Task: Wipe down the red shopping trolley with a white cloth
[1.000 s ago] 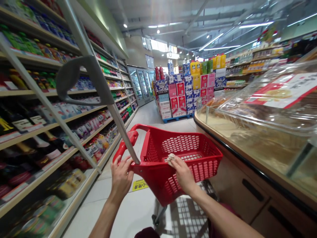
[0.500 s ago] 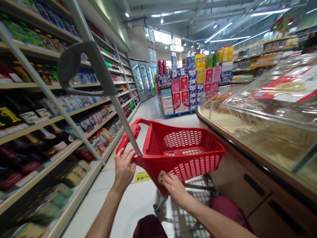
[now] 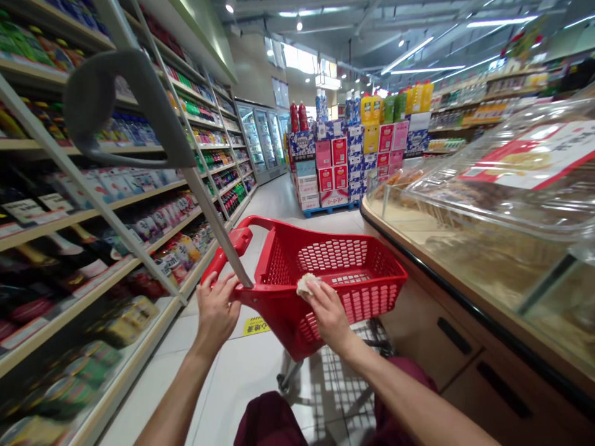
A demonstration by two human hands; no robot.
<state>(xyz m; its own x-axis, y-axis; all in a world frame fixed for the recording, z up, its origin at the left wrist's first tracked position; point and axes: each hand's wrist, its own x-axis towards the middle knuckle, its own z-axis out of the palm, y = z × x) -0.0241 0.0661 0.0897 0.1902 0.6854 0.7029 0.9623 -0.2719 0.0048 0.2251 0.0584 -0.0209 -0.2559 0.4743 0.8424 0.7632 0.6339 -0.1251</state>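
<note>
A red plastic shopping cart (image 3: 279, 310) with a perforated basket stands in front of me, its basket pointing right. My left hand (image 3: 217, 310) has its fingers hooked over the cart's corner beside the red handle (image 3: 220, 254). In my right hand (image 3: 329, 313) a crumpled whitish cloth (image 3: 307, 285) is pinched, pressed at the top rim of the basket's near side. A grey metal pole (image 3: 218, 223) with a grey plastic grip (image 3: 162, 118) rises from the cart's near corner and leans left. The basket's visible inside holds nothing.
Drink shelves (image 3: 93, 210) line the left side. To the right is a display counter (image 3: 418, 248) with clear plastic food packs (image 3: 525, 179), close to the basket's far end. Stacked drink cartons (image 3: 332, 173) stand ahead on a blue pallet. A yellow floor sticker (image 3: 255, 326) lies under the cart.
My right hand has moved the cloth up from the lower side panel to the basket's rim. My left hand stays on the cart's corner. The view has shifted slightly.
</note>
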